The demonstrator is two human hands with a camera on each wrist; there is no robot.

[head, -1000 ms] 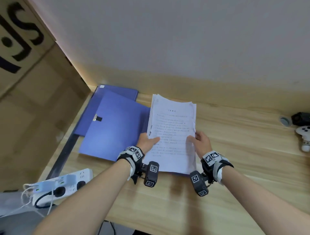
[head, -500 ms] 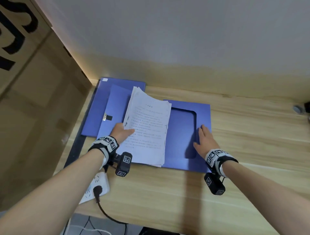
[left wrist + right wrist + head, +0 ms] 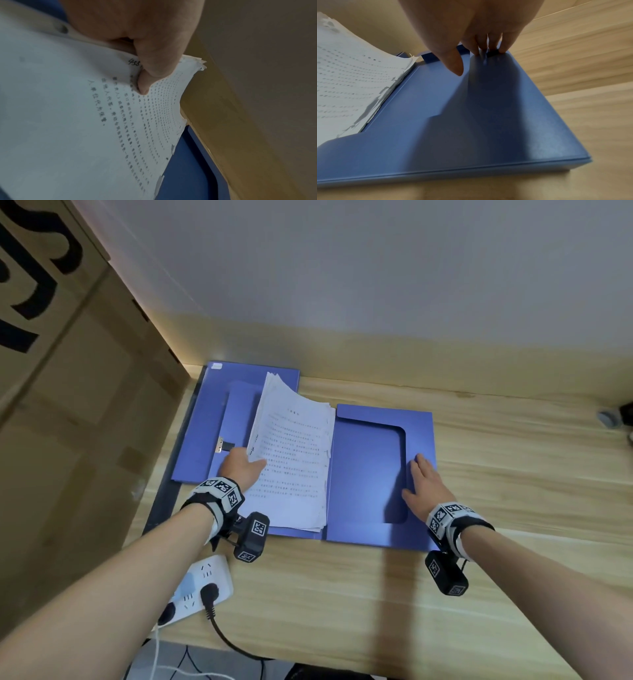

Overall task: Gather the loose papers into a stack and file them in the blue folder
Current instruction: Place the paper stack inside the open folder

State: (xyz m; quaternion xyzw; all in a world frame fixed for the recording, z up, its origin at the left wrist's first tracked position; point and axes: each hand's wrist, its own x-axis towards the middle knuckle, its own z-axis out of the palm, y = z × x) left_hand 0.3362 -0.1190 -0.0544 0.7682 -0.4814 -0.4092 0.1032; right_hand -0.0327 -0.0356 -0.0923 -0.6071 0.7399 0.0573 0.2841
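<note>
the blue folder [image 3: 370, 474] lies opened flat on the pale wooden surface [image 3: 513, 481], its right half showing an inner pocket with a rounded cut-out, its left half partly covered by paper. the stack of papers [image 3: 291, 460], printed with lines of text, rests over the fold between the two halves; its left edge is lifted so that the sheets curve upward and fan slightly at the far corner. the left hand [image 3: 239, 467] pinches that raised edge, thumb on the printed top sheet and fingers beneath, as the left wrist view shows [image 3: 142, 75]. the right hand [image 3: 426, 487] lies flat, fingers straight and close together, pressing on the right half of the folder near its outer edge; the right wrist view shows the fingertips [image 3: 503, 50] touching the blue cover. the two hands are well apart. a second blue folder [image 3: 205, 419] lies under the left half, against a cardboard box [image 3: 68, 405]. a white power strip [image 3: 198, 587] with a black plug sits at the near edge of the surface.
</note>
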